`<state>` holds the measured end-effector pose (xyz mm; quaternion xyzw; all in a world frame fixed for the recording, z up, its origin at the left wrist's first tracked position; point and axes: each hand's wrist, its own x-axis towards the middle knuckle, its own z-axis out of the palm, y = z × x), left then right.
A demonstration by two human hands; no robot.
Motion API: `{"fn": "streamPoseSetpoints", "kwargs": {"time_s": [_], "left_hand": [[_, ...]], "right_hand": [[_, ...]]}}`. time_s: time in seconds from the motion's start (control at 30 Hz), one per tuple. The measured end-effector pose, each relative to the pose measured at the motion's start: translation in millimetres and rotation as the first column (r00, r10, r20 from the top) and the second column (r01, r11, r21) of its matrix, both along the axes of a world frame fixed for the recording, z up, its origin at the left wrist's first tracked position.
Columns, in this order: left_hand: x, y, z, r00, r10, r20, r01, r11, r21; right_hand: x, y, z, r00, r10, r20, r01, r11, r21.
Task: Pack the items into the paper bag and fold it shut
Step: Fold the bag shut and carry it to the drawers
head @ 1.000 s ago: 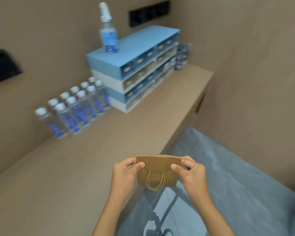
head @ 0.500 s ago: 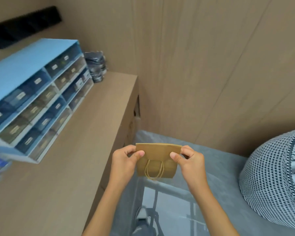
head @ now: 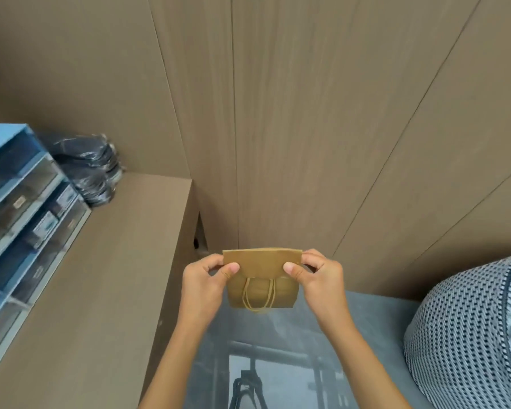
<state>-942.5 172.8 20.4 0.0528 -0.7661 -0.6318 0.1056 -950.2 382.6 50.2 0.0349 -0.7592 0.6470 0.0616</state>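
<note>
Both bare forearms raised ahead, left grip [head: 207, 280] and right grip [head: 319, 276] level and apart, each pinched closed, thumbs facing inward toward each other, remaining fingers curled behind, on paper bag [head: 261, 277].

1. Paper bag [head: 261, 278] held in air, top folded over, twine handles hanging down its front.
2. Left hand [head: 202, 283] pinches bag's left top corner; right hand [head: 322, 278] pinches right corner.
3. Wooden counter [head: 101, 290] left of bag; blue drawer unit [head: 21, 208] sits on it.

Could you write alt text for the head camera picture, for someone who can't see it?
Two bare hands, left hand and right hand, pinch the folded-over top of a small brown paper bag, its handles hanging, beside a counter with blue drawers.
</note>
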Motion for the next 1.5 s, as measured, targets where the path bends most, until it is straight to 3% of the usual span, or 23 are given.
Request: {"fn": "streamPoseSetpoints", "kwargs": {"time_s": [0.3, 0.53, 0.67, 0.83, 1.0, 1.13, 1.2, 1.5], "left_hand": [[-126.3, -39.3, 1.2, 0.994, 0.110, 0.003, -0.110, 0.993, 0.028], [-203.8, -92.4, -7.5, 0.915, 0.402, 0.028, -0.403, 0.909, 0.110], [-221.6, -122.1, -8.9, 0.786, 0.612, 0.091, -0.618, 0.773, 0.142], [-200.4, -160.8, -13.8, 0.539, 0.830, 0.141, -0.842, 0.530, 0.101], [-158.9, -190.5, -22.5, 0.291, 0.940, 0.175, -0.956, 0.283, 0.071], [-132.6, -211.9, -37.0, 0.147, 0.971, 0.189, -0.988, 0.136, 0.071], [-125.5, -222.9, -45.0, 0.100, 0.978, 0.185, -0.994, 0.089, 0.065], [-117.1, -255.1, -68.2, 0.041, 0.963, 0.267, -0.999, 0.039, 0.012]], "right_hand": [[-151.9, -42.7, -4.5, 0.996, 0.071, 0.044, -0.071, 0.997, -0.018], [-289.8, -118.5, -18.3, 0.930, 0.366, 0.021, -0.367, 0.930, 0.030], [-351.3, -179.1, -22.8, 0.805, 0.592, 0.049, -0.594, 0.802, 0.066], [-377.6, -274.3, -32.1, 0.584, 0.805, 0.101, -0.812, 0.579, 0.076], [-355.4, -360.2, -47.3, 0.330, 0.934, 0.138, -0.943, 0.320, 0.093], [-333.3, -411.2, -65.1, 0.217, 0.964, 0.153, -0.971, 0.198, 0.131], [-324.4, -429.0, -73.3, 0.189, 0.969, 0.160, -0.977, 0.169, 0.128], [-313.5, -473.7, -100.3, 0.110, 0.963, 0.245, -0.990, 0.086, 0.108]]}}
